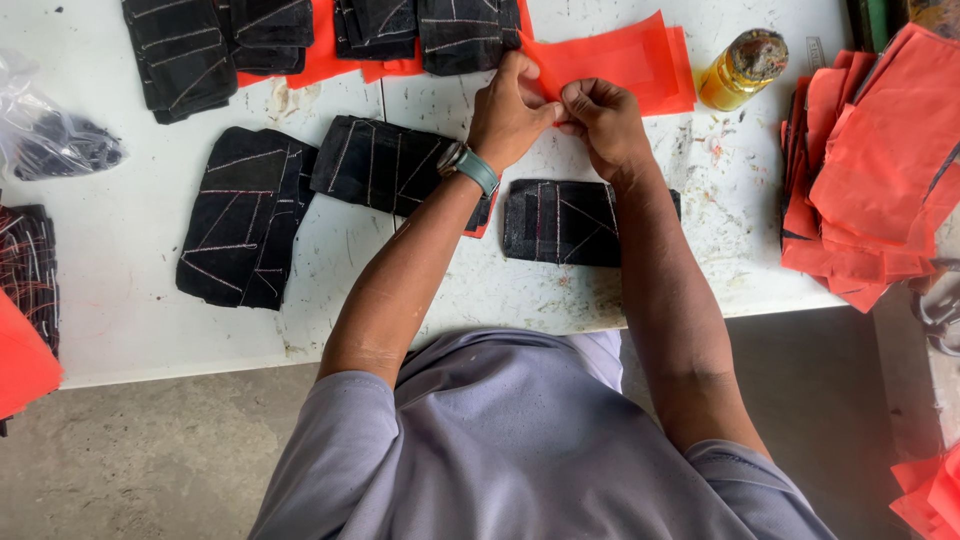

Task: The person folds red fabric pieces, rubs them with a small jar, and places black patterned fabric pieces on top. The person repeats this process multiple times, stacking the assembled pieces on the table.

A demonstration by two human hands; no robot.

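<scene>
My left hand (507, 112) and my right hand (602, 118) meet at the near corner of a thin orange sheet (618, 58) lying on the white table (120, 230). Fingertips of both hands pinch that corner together. A teal watch is on my left wrist. Just below my hands lies a black stitched fabric piece (556, 222), and another black piece (385, 163) sits under my left forearm.
Stacks of black stitched fabric (243, 215) lie left and along the far edge. A pile of orange sheets (868, 170) is at the right. A small bottle of yellow liquid (741, 68) stands near it. A clear plastic bag (45, 135) rests far left.
</scene>
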